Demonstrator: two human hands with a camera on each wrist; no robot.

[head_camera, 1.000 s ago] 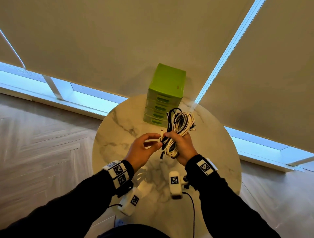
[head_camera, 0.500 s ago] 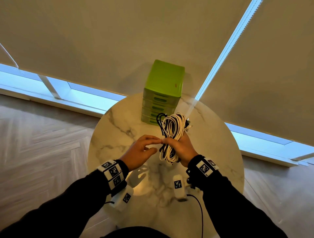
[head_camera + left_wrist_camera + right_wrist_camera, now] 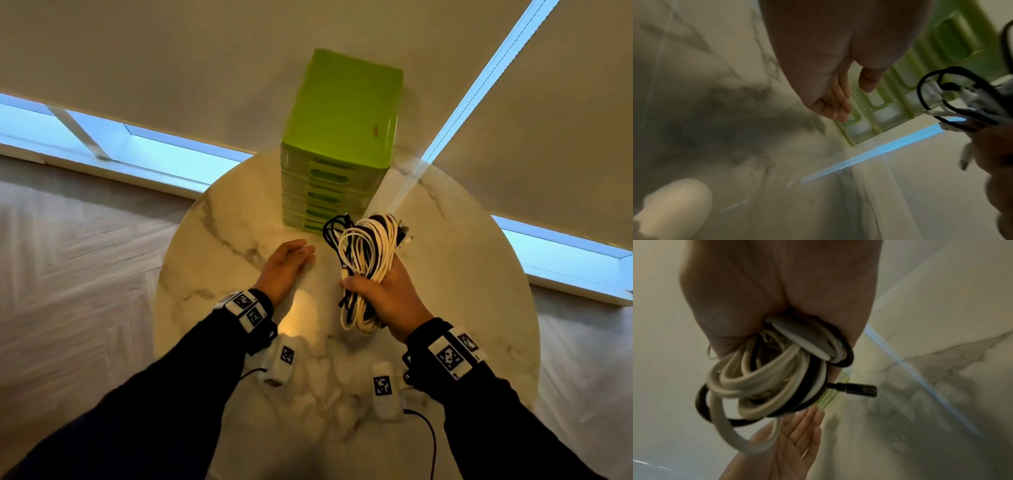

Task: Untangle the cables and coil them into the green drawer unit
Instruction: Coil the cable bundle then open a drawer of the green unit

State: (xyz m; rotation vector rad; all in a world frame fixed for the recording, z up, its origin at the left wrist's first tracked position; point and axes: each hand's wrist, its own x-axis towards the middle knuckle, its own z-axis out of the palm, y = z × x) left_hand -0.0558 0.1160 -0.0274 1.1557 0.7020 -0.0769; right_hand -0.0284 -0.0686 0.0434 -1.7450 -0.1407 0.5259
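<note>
A green drawer unit (image 3: 339, 137) with several shut drawers stands at the far side of the round marble table (image 3: 212, 260). My right hand (image 3: 383, 294) grips a coiled bundle of white and black cables (image 3: 366, 253) just in front of the unit's lowest drawers. In the right wrist view the cable bundle (image 3: 764, 379) hangs from my fist, a black plug sticking out to the right. My left hand (image 3: 291, 260) is empty, its fingers straight, reaching over the table toward the unit's base. The left wrist view puts its fingertips (image 3: 840, 112) close to the drawer unit (image 3: 900, 91).
Two white tagged devices (image 3: 279, 363) (image 3: 383, 390) lie on the near part of the table, one with a black lead. Roller blinds and a low window strip stand behind the table. Wooden floor surrounds it.
My left hand has let go of the cables and moved forward with straight fingers toward the drawer unit. The right hand keeps the bundle and has shifted a little right.
</note>
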